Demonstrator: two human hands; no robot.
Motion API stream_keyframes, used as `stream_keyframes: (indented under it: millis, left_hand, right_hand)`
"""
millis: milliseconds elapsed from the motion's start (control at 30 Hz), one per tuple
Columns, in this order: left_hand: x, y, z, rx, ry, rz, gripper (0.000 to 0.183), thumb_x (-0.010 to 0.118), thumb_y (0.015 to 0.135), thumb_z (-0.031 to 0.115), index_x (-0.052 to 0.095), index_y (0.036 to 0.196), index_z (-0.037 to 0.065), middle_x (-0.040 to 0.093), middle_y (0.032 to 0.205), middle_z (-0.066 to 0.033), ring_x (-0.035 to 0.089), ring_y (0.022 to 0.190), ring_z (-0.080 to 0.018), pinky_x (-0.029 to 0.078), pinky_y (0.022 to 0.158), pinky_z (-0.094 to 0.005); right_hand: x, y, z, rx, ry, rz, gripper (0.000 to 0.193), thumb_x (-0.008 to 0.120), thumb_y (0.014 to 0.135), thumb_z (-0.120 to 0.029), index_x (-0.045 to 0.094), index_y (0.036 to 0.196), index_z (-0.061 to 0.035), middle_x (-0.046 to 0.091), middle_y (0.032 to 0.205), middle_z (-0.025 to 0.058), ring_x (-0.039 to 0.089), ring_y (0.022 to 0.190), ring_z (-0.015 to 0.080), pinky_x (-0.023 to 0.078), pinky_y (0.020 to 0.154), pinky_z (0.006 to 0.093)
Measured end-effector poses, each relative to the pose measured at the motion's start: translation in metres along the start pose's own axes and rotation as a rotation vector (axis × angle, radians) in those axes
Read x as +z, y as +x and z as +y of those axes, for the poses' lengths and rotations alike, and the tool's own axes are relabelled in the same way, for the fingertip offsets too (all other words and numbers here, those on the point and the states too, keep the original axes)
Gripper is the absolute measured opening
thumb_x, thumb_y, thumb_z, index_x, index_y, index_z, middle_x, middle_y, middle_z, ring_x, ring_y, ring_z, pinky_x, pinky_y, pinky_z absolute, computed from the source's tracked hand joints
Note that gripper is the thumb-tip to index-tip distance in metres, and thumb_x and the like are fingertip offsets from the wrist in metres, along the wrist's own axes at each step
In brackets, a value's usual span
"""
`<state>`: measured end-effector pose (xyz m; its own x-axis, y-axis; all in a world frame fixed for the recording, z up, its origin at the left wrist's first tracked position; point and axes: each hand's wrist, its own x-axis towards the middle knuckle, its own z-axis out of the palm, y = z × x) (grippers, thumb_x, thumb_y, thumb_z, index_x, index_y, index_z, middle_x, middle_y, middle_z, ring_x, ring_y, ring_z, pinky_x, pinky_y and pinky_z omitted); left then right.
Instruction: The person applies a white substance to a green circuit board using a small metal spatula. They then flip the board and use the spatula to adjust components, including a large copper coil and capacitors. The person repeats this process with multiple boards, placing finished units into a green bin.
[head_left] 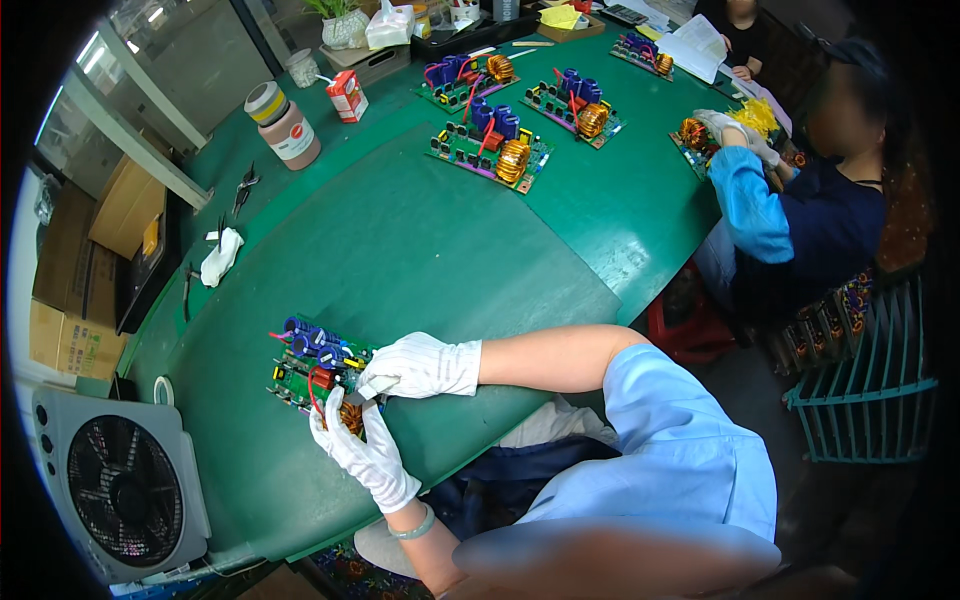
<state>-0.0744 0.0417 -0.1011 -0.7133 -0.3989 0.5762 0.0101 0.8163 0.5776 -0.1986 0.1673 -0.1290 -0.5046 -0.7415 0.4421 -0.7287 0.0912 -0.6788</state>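
A green circuit board [290, 380] with blue capacitors [318, 342], a red wire and a copper-wound coil [351, 417] lies on the table before me. My left hand [362, 452], in a white glove, grips the board's near end, thumb and fingers either side of the coil. My right hand [425, 367], gloved too, reaches over the board's right edge. Its fingers are pinched together around a small greyish flat piece [376, 387], whose kind I cannot make out. Both hands partly hide the board.
Several similar boards [490, 145] stand at the back. A co-worker [800, 200] handles another at right. Pliers [245, 190], a white cloth [221, 257], a jar [290, 135] and a red carton [347, 97] lie left. A box fan [125, 485] stands at lower left.
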Motion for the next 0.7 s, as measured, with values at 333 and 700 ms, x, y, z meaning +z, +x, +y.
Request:
stream_keyframes:
  millis: [333,700]
  left_hand:
    - [-0.004,0.000,-0.003,0.033,0.051,-0.042,0.045,0.073,0.080,0.006,0.058,0.122,0.003,0.060,0.123,-0.0141,0.046,0.122,-0.0353,0.038,0.103,-0.0461]
    - [0.001,-0.004,-0.008,0.025,0.067,-0.019,0.044,0.073,0.080,0.008,0.059,0.121,0.001,0.059,0.122,-0.0174,0.047,0.122,-0.0370,0.039,0.103,-0.0472]
  right_hand:
    - [-0.007,0.000,-0.015,0.149,0.104,0.144,0.025,0.060,0.084,-0.020,0.065,0.109,-0.0176,0.067,0.102,0.0044,0.065,0.091,0.0281,0.053,0.072,0.0403]
    - [0.003,0.000,0.001,0.018,-0.077,0.044,0.023,0.059,0.088,-0.024,0.063,0.110,-0.0182,0.062,0.092,0.0035,0.063,0.082,0.0266,0.052,0.066,0.0382]
